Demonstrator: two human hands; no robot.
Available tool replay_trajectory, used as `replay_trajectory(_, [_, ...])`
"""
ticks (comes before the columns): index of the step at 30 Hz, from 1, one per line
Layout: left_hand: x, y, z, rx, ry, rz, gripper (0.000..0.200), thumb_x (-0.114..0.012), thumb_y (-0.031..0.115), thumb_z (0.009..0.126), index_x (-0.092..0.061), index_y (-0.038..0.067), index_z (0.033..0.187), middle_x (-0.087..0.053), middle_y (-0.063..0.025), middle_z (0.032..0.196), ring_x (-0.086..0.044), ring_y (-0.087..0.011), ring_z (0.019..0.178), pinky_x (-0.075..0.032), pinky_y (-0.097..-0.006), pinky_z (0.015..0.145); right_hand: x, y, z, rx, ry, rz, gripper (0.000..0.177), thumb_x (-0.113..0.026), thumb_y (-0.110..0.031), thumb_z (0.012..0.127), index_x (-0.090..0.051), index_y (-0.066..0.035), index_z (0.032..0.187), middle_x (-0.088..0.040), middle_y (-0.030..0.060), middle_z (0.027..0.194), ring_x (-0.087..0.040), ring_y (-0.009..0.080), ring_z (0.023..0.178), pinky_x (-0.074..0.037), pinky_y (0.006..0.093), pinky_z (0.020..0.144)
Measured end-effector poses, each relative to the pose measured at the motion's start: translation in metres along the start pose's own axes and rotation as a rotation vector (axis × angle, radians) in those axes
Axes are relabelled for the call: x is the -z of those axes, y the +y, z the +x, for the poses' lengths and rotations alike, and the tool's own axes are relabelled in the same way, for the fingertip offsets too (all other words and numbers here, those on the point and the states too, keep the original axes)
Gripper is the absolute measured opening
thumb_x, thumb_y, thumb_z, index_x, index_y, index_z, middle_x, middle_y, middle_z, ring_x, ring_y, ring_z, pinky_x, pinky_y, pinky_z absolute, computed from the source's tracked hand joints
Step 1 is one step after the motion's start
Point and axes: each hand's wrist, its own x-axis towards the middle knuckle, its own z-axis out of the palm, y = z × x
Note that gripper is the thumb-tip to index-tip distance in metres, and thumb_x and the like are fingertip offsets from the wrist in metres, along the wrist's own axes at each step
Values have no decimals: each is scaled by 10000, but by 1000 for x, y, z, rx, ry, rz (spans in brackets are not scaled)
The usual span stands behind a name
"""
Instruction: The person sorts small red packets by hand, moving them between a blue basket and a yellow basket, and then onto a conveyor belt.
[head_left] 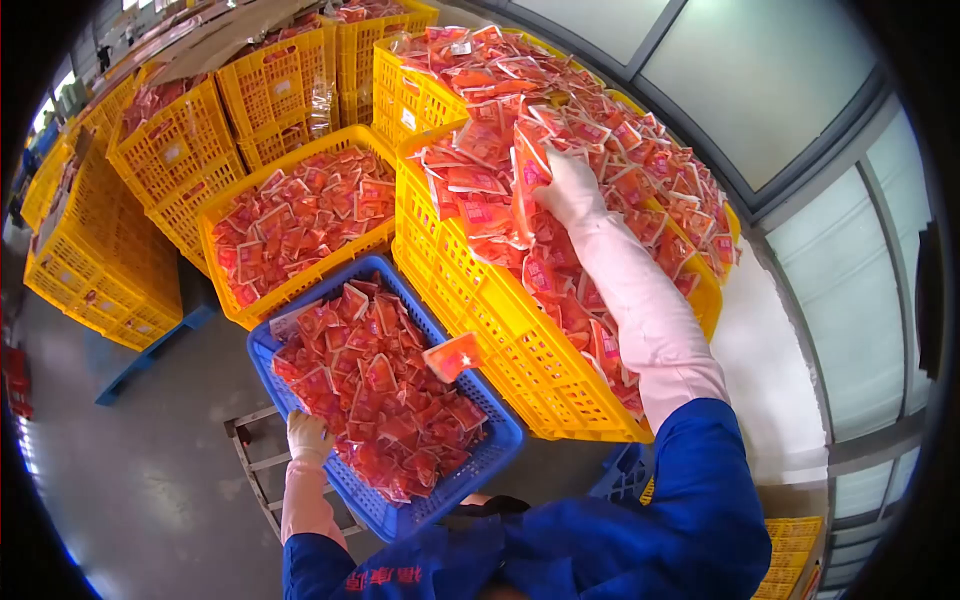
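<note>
My right hand [573, 190], in a pale glove, is closed on a red packet [530, 172] above the heaped packets [570, 270] in a yellow crate [480, 290]. My left hand [308, 438], also gloved, grips the left rim of a blue basket [498, 440]. That basket is tilted toward me and holds a pile of small red packets [375, 390] with pale edges. A single packet [453, 357] overlaps the basket's right rim, close to the yellow crate's wall.
A wide yellow crate [225, 290] of red packets stands just beyond the basket. Stacked yellow crates [110, 255] fill the far left, some on a blue pallet [155, 355]. A metal frame [262, 462] is on the floor at left. Windows [760, 80] line the right wall.
</note>
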Motion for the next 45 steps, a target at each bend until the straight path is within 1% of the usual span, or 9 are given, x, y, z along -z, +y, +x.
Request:
replay_trajectory(9, [8, 4, -1, -5, -30, 23, 168, -716, 269, 664, -687, 110, 711, -684, -82, 801, -622, -272, 931, -356, -457, 1068, 95, -174, -118, 430, 84, 93, 286, -755, -248, 718, -600, -96, 904, -643, 117, 853, -636, 326, 869, -503, 473, 781])
replay_trajectory(12, [3, 0, -1, -15, 13, 71, 165, -707, 264, 670, -707, 117, 744, -693, -77, 817, -618, -261, 946, -353, -450, 1062, 53, -192, -142, 525, -443, 24, 445, -736, -277, 802, -573, -86, 1169, -620, 132, 1208, -572, 311, 1148, -415, 427, 1062])
replay_trajectory(17, [6, 3, 4, 30, -32, 112, 176, -699, 269, 678, -716, 116, 765, -697, -83, 838, -621, -263, 955, -348, -451, 1067, 57, -115, -107, 514, -412, 219, 740, -815, -250, 731, -494, -148, 1390, -561, 130, 1323, -513, 330, 1243, -415, 445, 1073])
replay_trajectory(21, [8, 5, 4, -1, -21, 82, 174, -693, 270, 683, -713, 116, 762, -694, -93, 836, -625, -268, 955, -344, -446, 1075, 60, -59, -16, -30, -545, -531, 1280, -893, -332, 659, 1, -337, 1575, 70, 246, 1618, -72, 447, 1491, -206, 591, 1179])
replay_trajectory(25, [8, 3, 6, 23, -48, 22, 141, -695, 254, 670, -693, 125, 728, -687, -92, 800, -623, -272, 925, -353, -449, 1069, -36, 17, 69, 27, -607, -295, 1323, -913, -290, 623, 10, -360, 1569, 85, 237, 1618, -105, 409, 1496, -231, 464, 1208])
replay_trajectory(31, [6, 5, 5, 1, -12, 8, 125, -689, 244, 678, -689, 121, 706, -684, -78, 781, -628, -261, 898, -372, -450, 1048, -47, 22, 69, 35, -342, -96, 625, -794, -322, 741, -585, -146, 1304, -661, 155, 1196, -623, 342, 1109, -483, 414, 966])
replay_trajectory(36, [7, 2, 1, -2, 26, 14, 133, -687, 237, 676, -704, 112, 721, -689, -90, 776, -635, -272, 896, -368, -456, 1047, -18, 0, -1, 126, -99, 317, 110, -741, -58, 758, -679, -60, 849, -679, 155, 832, -681, 282, 779, -516, 364, 720])
replay_trajectory(42, [8, 4, -1, 13, -42, 60, 165, -689, 258, 678, -707, 107, 743, -694, -94, 805, -632, -280, 917, -350, -459, 1064, 96, -126, -74, 235, -24, 684, 122, -682, 50, 746, -662, -56, 803, -643, 12, 738, -593, 75, 696, -458, 239, 621])
replay_trajectory(45, [4, 1, 0, -11, 2, 81, 171, -689, 267, 681, -707, 109, 744, -694, -91, 811, -631, -275, 919, -345, -455, 1070, 91, -159, -86, 482, -357, 433, 281, -767, -52, 756, -667, -106, 1013, -662, 36, 968, -638, 173, 852, -512, 329, 747])
